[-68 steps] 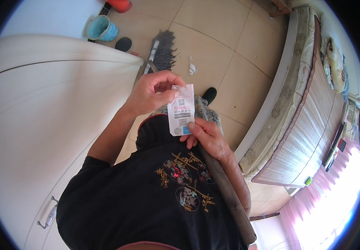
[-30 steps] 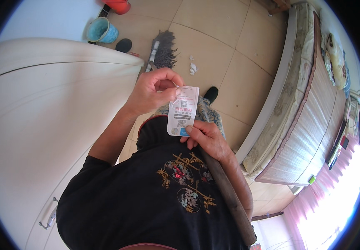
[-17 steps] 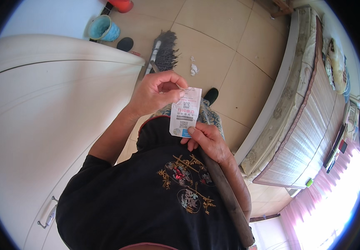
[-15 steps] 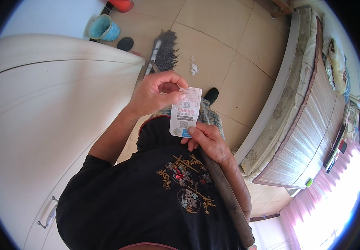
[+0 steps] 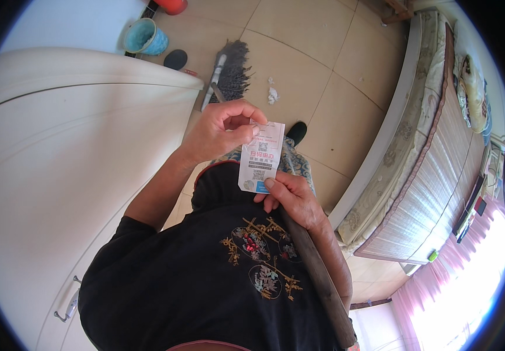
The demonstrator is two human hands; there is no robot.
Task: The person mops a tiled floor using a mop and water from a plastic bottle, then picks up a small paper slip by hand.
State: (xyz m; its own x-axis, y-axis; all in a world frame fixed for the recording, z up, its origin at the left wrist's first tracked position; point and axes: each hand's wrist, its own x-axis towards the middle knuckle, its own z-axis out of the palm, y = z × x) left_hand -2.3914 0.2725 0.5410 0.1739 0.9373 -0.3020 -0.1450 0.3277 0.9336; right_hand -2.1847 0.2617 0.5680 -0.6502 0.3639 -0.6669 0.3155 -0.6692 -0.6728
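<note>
A small printed paper slip [image 5: 260,153] with code squares and a blue corner is stretched between my hands in front of my chest. My left hand [image 5: 224,130] pinches its far left corner between thumb and fingers. At the near right corner, the thumb of my right hand [image 5: 292,198] presses the slip against the fingers. A dark wooden pole [image 5: 321,281] slants from beneath my right hand along the inside of my right forearm. Beyond my left hand, a grey mop head [image 5: 235,70] lies on the floor, a short piece of handle showing beside it.
A white cabinet [image 5: 88,128] stands close on my left. To the right is a bed with a woven mat [image 5: 422,193]. A blue bin [image 5: 146,38] and a dark round object [image 5: 175,59] are at the far left. Crumpled white scraps [image 5: 273,95] lie on the tiled floor.
The paper slip has tilted slightly, so its print shows more plainly. Both hands keep their hold, almost unmoved.
</note>
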